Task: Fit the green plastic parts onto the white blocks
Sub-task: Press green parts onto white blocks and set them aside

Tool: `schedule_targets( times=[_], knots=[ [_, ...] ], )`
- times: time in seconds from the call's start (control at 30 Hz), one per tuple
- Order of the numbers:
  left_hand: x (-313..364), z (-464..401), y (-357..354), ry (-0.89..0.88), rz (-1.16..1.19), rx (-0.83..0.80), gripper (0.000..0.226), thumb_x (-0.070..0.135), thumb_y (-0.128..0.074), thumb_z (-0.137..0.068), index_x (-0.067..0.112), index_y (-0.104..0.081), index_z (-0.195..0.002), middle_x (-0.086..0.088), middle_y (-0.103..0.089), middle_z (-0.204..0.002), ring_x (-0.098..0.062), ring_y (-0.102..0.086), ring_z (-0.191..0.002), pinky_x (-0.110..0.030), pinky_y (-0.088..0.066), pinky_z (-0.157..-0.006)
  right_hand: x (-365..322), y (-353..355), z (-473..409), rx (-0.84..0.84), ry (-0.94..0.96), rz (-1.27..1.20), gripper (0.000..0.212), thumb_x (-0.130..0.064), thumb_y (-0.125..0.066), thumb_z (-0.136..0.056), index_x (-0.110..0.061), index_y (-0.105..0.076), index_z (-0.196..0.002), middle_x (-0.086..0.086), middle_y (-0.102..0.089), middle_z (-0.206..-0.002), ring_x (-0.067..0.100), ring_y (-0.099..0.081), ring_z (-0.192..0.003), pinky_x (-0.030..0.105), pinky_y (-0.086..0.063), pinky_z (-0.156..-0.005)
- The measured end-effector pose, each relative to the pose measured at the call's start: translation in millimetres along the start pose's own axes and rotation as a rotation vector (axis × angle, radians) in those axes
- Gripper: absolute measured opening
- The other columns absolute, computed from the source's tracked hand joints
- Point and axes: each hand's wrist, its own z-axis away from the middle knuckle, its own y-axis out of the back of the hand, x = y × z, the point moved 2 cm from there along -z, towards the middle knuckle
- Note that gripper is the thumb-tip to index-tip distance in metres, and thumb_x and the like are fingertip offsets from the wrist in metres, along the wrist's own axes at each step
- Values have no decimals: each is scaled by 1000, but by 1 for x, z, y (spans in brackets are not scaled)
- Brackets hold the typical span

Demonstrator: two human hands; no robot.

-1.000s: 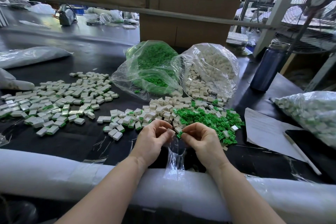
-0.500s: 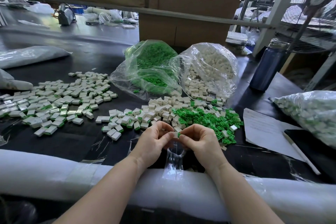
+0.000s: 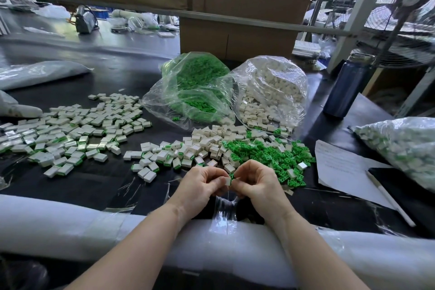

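Head camera:

- The left hand (image 3: 200, 183) and the right hand (image 3: 255, 183) meet low in the middle, just above the black counter (image 3: 77, 186).
- The left hand's curled fingers pinch a small white block (image 3: 227, 181).
- The right hand's curled fingers pinch a green part (image 3: 231, 176) that touches the right side of that block. Most of the green part is hidden by the fingers.
- At about 1 o'clock from the hands is a pile of loose green parts (image 3: 270, 155) on the counter.
- At 12 o'clock from the hands is a pile of loose white blocks (image 3: 211, 140), touching the green pile.
- At 10 o'clock from the hands, some white blocks with green edges (image 3: 155, 160) lie near the hands.
- At 9 to 10 o'clock, far to the left, is a big spread of finished blocks (image 3: 70, 129).
- Behind the piles, at 12 o'clock, lies a clear bag of green parts (image 3: 195, 92). Just beside it, at 1 o'clock, lies a clear bag of white blocks (image 3: 270, 92). Both bags are open toward the piles.
- At 3 o'clock is a sheet of white paper (image 3: 339, 167) with faint writing, too small to read. A white pen (image 3: 388, 198) lies just beside it.
- At the right edge is another clear bag (image 3: 400, 146) with white and green pieces inside.
- At 2 o'clock stands a dark blue bottle (image 3: 346, 85), upright.
- A brown cardboard box (image 3: 235, 37) stands at the back. I see no writing on it.
- A white foam roll (image 3: 70, 221) runs along the near edge of the counter, under both arms.
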Motion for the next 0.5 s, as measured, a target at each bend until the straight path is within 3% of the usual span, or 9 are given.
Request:
schedule_targets(
  times=[0.17, 0.33, 0.5],
  knots=[
    [2, 2, -1, -6, -55, -25, 12, 6, -58, -89, 10, -69, -88, -4, -66, -72, -7, -63, -69, -15, -50, -68, -1, 1, 1, -20, -8, -19, 22, 8, -71, -73, -9, -57, -71, 0, -58, -61, 8, -53, -53, 20, -46, -51],
    [4, 3, -1, -5, -92, -19, 10, 6, -60, -87, 10, -69, -90, -8, -68, -78, -14, -64, -75, -24, -53, -79, 1, 3, 1, -43, -28, -4, 24, 7, -72, -72, -11, -56, -68, 1, -58, -61, 10, -53, -54, 21, -45, -51],
    [4, 4, -1, 2, -104, -57, 10, 5, -61, -87, 7, -70, -89, -8, -68, -79, -12, -62, -73, -25, -52, -79, 3, 4, 2, -67, -42, -17, 24, 8, -71, -72, -10, -56, -68, 3, -59, -60, 14, -57, -56, 20, -45, -51]
  ],
)
